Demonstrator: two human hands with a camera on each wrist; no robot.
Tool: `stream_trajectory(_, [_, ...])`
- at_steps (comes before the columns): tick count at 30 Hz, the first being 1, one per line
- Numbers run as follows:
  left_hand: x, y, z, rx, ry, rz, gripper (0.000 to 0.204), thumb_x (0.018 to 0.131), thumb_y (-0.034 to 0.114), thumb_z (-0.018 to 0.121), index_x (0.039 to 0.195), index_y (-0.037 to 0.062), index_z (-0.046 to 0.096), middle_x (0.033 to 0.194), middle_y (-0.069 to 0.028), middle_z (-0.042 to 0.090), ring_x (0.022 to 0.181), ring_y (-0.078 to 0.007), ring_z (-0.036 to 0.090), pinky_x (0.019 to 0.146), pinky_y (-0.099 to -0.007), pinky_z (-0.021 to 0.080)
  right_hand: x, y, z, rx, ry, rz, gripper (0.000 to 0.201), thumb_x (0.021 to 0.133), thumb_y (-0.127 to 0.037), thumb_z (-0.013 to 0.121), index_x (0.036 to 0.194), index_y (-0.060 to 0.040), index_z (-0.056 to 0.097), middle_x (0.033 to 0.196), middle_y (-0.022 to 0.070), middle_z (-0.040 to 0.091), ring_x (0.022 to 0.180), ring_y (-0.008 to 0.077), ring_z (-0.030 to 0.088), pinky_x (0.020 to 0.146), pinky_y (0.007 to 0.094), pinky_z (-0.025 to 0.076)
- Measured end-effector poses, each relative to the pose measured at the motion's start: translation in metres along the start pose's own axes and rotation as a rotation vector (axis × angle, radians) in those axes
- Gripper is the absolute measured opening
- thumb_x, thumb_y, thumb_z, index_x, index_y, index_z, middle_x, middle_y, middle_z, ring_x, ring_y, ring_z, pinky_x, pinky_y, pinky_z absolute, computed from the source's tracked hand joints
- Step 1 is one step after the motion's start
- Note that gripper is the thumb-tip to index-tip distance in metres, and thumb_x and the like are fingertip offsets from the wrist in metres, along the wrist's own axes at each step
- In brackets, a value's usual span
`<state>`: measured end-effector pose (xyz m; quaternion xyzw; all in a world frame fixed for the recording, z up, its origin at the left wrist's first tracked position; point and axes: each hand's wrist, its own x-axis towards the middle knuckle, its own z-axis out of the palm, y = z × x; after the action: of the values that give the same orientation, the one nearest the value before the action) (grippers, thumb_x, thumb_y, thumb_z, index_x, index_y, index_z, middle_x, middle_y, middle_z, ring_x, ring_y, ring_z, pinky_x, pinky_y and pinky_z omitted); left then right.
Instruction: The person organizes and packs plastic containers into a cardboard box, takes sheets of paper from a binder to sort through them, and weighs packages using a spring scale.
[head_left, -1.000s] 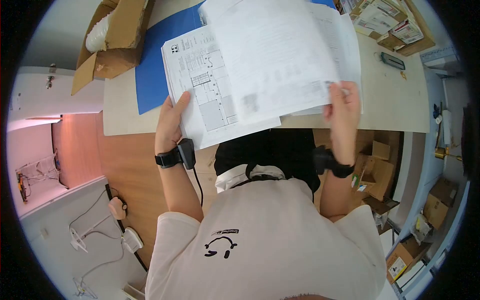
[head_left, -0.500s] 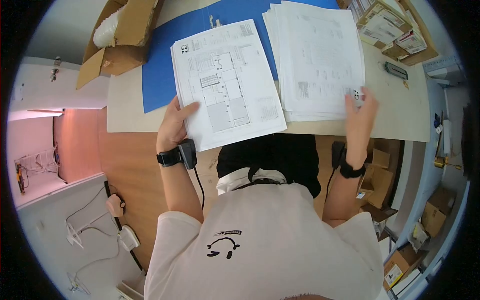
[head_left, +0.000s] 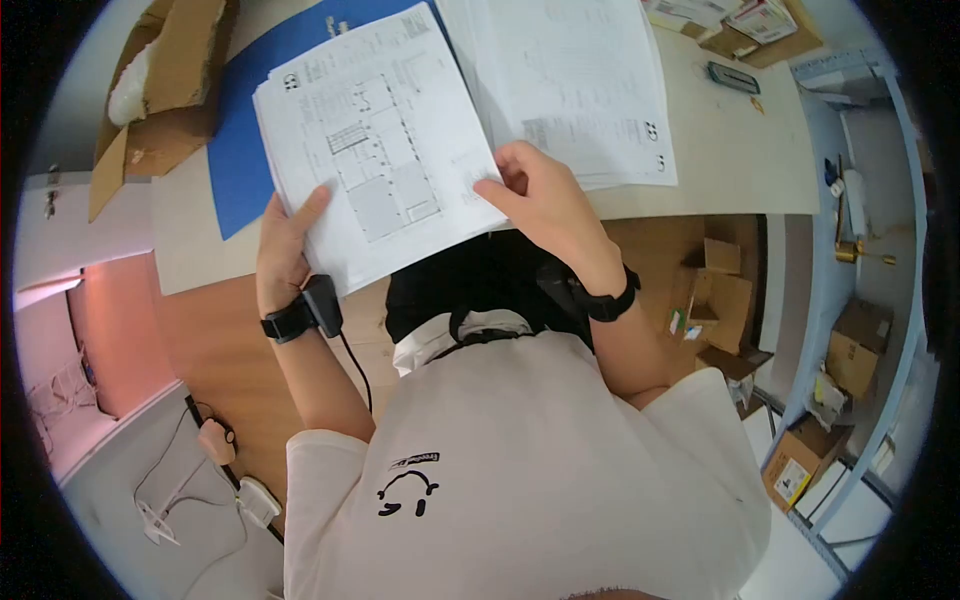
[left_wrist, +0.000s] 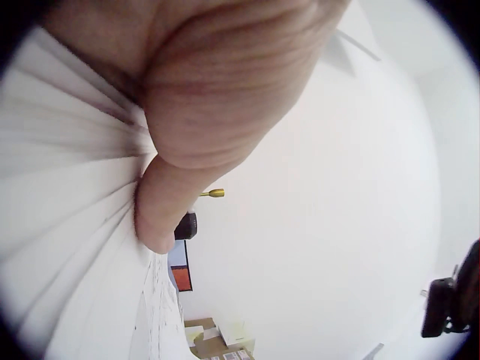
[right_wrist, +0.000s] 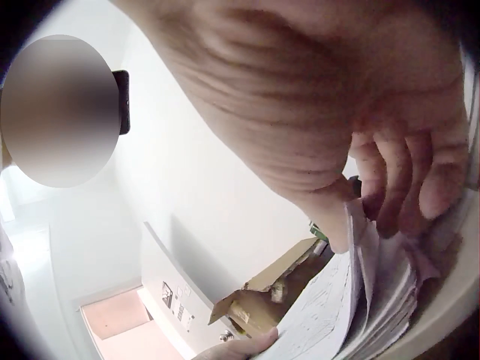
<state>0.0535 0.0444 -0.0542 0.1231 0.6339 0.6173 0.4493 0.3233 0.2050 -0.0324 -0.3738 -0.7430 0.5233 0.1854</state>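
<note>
A stack of printed sheets (head_left: 375, 150), a floor plan on top, lies tilted over the desk's front edge. The left hand (head_left: 287, 248) grips its left side, thumb on top; the left wrist view shows that thumb (left_wrist: 161, 210) against the sheet edges. At the stack's right edge the right hand (head_left: 550, 205) pinches the paper between thumb and curled fingers. In the right wrist view several sheet edges (right_wrist: 367, 285) fan out below the right hand (right_wrist: 337, 112). A second pile of sheets (head_left: 580, 90) lies to the right. Under the stacks is a blue folder (head_left: 240, 130).
An open cardboard box (head_left: 185, 75) with white wrap stands at the left. A carton of parcels (head_left: 765, 30) is at the back right, with a dark grey device (head_left: 733, 77) in front. Cardboard boxes (head_left: 720, 300) lie on the floor below the desk (head_left: 740, 160).
The right hand has moved left from the right pile to the floor-plan stack and now holds its edge. Earlier it laid a sheet onto the right pile. The head view has shifted.
</note>
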Motion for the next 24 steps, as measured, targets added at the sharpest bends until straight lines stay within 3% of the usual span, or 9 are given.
stream_trajectory(2, [-0.001,0.001,-0.001,0.024,-0.001,0.032,0.053,0.093,0.01,0.073,0.138,-0.0054,0.049,0.126,-0.018,0.066,0.107,-0.0237,0.068,0.088,-0.0346,0.058,0.0,0.001,-0.001,-0.019,-0.039,0.031,0.023,0.095,-0.016,0.069,0.104,0.0029,0.059,0.078,0.0064,0.063,0.07,0.0112,0.054,0.064,0.0299,0.046])
stream_trajectory(4, [-0.003,0.003,0.0,0.027,0.033,0.007,0.053,0.096,0.013,0.07,0.139,-0.0062,0.047,0.127,-0.019,0.064,0.107,-0.0236,0.068,0.088,-0.0342,0.058,0.0,0.001,0.001,0.009,0.091,-0.036,0.021,0.096,-0.014,0.066,0.101,0.0041,0.057,0.079,0.0166,0.066,0.065,0.0238,0.062,0.063,0.0361,0.049])
stream_trajectory(5, [-0.004,0.004,-0.003,0.023,0.036,0.003,0.053,0.097,0.014,0.07,0.139,-0.0071,0.046,0.128,-0.0195,0.064,0.108,-0.0237,0.068,0.088,-0.0342,0.058,-0.001,-0.001,0.0,0.002,0.095,-0.041,0.021,0.096,-0.014,0.066,0.101,0.0041,0.057,0.079,0.0166,0.066,0.065,0.0238,0.062,0.063,0.0361,0.049])
stream_trajectory(7, [-0.001,0.004,-0.001,0.011,0.035,0.002,0.053,0.097,0.014,0.069,0.14,-0.008,0.045,0.129,-0.0201,0.063,0.108,-0.0237,0.067,0.088,-0.0341,0.058,0.002,0.0,-0.011,0.2,0.214,0.013,0.018,0.099,-0.014,0.062,0.103,0.0023,0.055,0.076,0.0131,0.066,0.058,0.0187,0.06,0.056,0.0329,0.047])
stream_trajectory(12, [0.002,0.002,0.002,-0.004,0.045,0.003,0.053,0.099,0.015,0.067,0.14,-0.0097,0.044,0.13,-0.0211,0.062,0.11,-0.0244,0.067,0.091,-0.0352,0.057,0.005,0.02,-0.074,0.357,0.344,0.059,0.018,0.101,-0.016,0.059,0.109,-0.0008,0.054,0.076,0.0079,0.066,0.055,0.0094,0.056,0.046,0.0259,0.044])
stream_trajectory(14, [0.002,0.002,0.0,-0.023,0.028,0.004,0.052,0.099,0.014,0.066,0.14,-0.0097,0.044,0.13,-0.0211,0.062,0.11,-0.0246,0.067,0.091,-0.0354,0.057,0.002,0.027,-0.103,0.209,0.476,0.171,0.022,0.101,-0.018,0.059,0.114,-0.0003,0.056,0.078,0.0086,0.066,0.058,0.0102,0.058,0.049,0.0262,0.045])
stream_trajectory(18, [0.004,0.001,-0.002,-0.046,0.019,-0.007,0.051,0.099,0.013,0.066,0.14,-0.0094,0.045,0.131,-0.0208,0.062,0.111,-0.0248,0.066,0.093,-0.0356,0.056,0.0,0.067,-0.136,-0.046,0.571,0.194,0.024,0.1,-0.018,0.059,0.116,0.0012,0.059,0.083,0.0119,0.068,0.066,0.0152,0.063,0.059,0.03,0.049])
stream_trajectory(20, [0.004,0.001,-0.003,-0.048,0.008,-0.012,0.051,0.099,0.013,0.066,0.14,-0.0092,0.045,0.131,-0.0209,0.062,0.112,-0.0249,0.066,0.094,-0.0355,0.056,0.0,0.079,-0.14,-0.36,0.645,0.143,0.025,0.099,-0.017,0.059,0.114,0.0024,0.062,0.088,0.016,0.069,0.078,0.0227,0.066,0.071,0.0349,0.051])
stream_trajectory(24, [0.005,0.0,-0.004,-0.044,-0.002,-0.002,0.051,0.099,0.013,0.065,0.14,-0.0087,0.044,0.132,-0.0218,0.061,0.113,-0.0257,0.066,0.093,-0.0353,0.057,-0.003,0.074,-0.137,-0.286,0.688,0.196,0.024,0.099,-0.017,0.058,0.112,0.0031,0.063,0.091,0.0189,0.07,0.083,0.0283,0.067,0.077,0.0384,0.051])
